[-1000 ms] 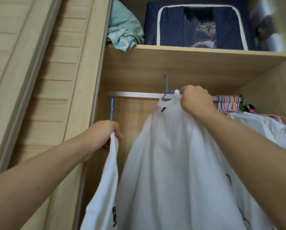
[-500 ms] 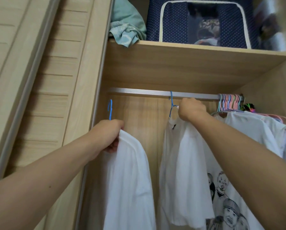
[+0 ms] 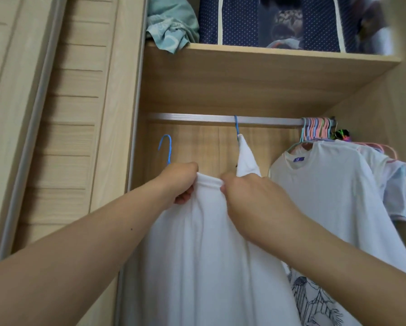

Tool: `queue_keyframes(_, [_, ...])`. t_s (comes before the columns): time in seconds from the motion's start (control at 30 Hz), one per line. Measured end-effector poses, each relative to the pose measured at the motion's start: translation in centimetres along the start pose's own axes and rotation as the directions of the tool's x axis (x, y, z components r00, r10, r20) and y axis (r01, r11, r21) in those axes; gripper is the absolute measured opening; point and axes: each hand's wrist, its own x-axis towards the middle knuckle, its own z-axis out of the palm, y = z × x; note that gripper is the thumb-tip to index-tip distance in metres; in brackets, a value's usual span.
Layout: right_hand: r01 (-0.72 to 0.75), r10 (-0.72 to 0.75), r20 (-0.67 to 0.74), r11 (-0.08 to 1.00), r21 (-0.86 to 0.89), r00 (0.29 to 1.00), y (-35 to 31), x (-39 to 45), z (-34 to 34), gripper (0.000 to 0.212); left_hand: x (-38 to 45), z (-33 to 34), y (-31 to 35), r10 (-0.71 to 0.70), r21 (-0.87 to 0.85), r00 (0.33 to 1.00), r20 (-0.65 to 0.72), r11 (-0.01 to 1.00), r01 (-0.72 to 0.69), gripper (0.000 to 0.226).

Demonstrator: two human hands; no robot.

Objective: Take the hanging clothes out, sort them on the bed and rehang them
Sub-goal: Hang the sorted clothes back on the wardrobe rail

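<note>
Two hands met on one white shirt (image 3: 204, 243), held near, below rail (image 3: 221, 119), not yet hung. Second shirt's hanger (image 3: 237, 127) now sat on rail, released half second earlier. Right hand (image 3: 249, 198) had crossed left, pinched collar. Left hand (image 3: 180, 181) gripped collar and blue hanger (image 3: 166, 147). Judged: rehanging underway.

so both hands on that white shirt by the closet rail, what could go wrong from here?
1. The left hand and right hand bunch the white shirt at its collar; it may slip off the blue hanger, whose hook hangs free of the rail.
2. Swinging it up could knock the hung shirt beside it.
3. Little free rail remains before the hanger bundle, so crowding is possible.
</note>
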Motion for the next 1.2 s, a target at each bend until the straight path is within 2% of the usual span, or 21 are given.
queue_keyframes(0.13, [-0.032, 0.032, -0.032, 0.999, -0.004, 0.999, 0.5, 1.3, 0.2, 0.012, 0.4, 0.0, 0.2, 0.044, 0.123, 0.996, 0.082, 0.991, -0.054, 0.05])
queue_keyframes(0.17, [-0.02, 0.019, -0.056, 1.0, -0.015, 0.998, 0.4, 1.5, 0.2, 0.01, 0.2, -0.4, 0.1, 0.084, 0.23, 0.991, 0.101, 0.968, -0.105, 0.057])
queue_keyframes(0.2, [-0.004, 0.001, -0.083, 0.999, -0.036, 0.997, 0.2, 1.7, 0.2, 0.009, 0.0, -1.1, -0.2, 0.162, 0.403, 0.982, 0.097, 0.896, -0.188, 0.064])
queue_keyframes(0.23, [0.0, -0.006, -0.103, 0.998, -0.061, 0.995, 0.1, 1.8, 0.4, 0.012, -0.2, -2.2, -0.5, 0.3, 0.616, 0.952, 0.07, 0.737, -0.277, 0.065])
queue_keyframes(0.27, [-0.001, -0.008, -0.11, 0.997, -0.082, 0.994, 0.1, 1.9, 0.5, 0.014, -0.3, -3.5, -1.0, 0.488, 0.792, 0.872, 0.049, 0.512, -0.331, 0.063])
queue_keyframes(0.3, [-0.004, -0.006, -0.106, 0.995, -0.101, 0.994, 0.3, 2.0, 0.6, 0.016, -0.3, -4.9, -1.5, 0.661, 0.892, 0.746, 0.077, 0.288, -0.348, 0.055])
queue_keyframes(0.33, [-0.009, -0.003, -0.093, 0.992, -0.122, 0.996, 0.6, 2.3, 0.5, 0.016, -0.5, -6.3, -1.9, 0.761, 0.934, 0.632, 0.148, 0.102, -0.342, 0.044])
queue_keyframes(0.4, [-0.04, 0.026, -0.082, 0.983, -0.177, 0.996, 1.7, 2.7, -0.4, 0.017, -0.3, -8.5, -2.9, 0.827, 0.922, 0.481, 0.292, -0.11, -0.37, 0.028])
queue_keyframes(0.47, [-0.101, 0.083, -0.098, 0.976, -0.191, 0.992, 2.7, 3.0, -1.3, 0.023, 0.3, -10.1, -4.2, 0.812, 0.898, 0.441, 0.382, -0.215, -0.383, 0.021])
queue_keyframes(0.53, [-0.123, 0.098, -0.131, 0.972, -0.201, 0.987, 3.0, 3.0, -1.7, 0.025, 0.4, -10.8, -4.8, 0.822, 0.911, 0.438, 0.363, -0.216, -0.351, 0.02])
queue_keyframes(0.67, [-0.141, 0.112, -0.133, 0.963, -0.229, 0.985, 2.8, 3.1, -2.3, 0.044, 0.7, -10.3, -5.3, 0.848, 0.938, 0.457, 0.268, -0.122, -0.324, 0.028])
queue_keyframes(0.77, [-0.302, 0.279, -0.133, 0.93, -0.21, 0.951, 4.7, 3.5, -4.2, 0.036, 0.9, -10.3, -5.6, 0.853, 0.927, 0.44, 0.28, -0.121, -0.356, 0.029])
queue_keyframes(0.83, [-0.358, 0.328, -0.168, 0.913, -0.197, 0.93, 5.6, 4.0, -4.7, 0.028, 0.8, -10.5, -5.7, 0.856, 0.923, 0.433, 0.283, -0.119, -0.367, 0.03])
queue_keyframes(1.0, [-0.262, 0.221, -0.23, 0.951, -0.164, 0.948, 4.0, 5.9, -2.2, 0.029, 0.7, -10.6, -5.7, 0.851, 0.914, 0.432, 0.299, -0.125, -0.386, 0.03])
queue_keyframes(1.2, [-0.337, 0.268, -0.387, 0.934, -0.122, 0.882, 5.1, 11.1, -3.1, 0.024, 0.9, -10.7, -6.0, 0.858, 0.901, 0.413, 0.304, -0.118, -0.418, 0.026])
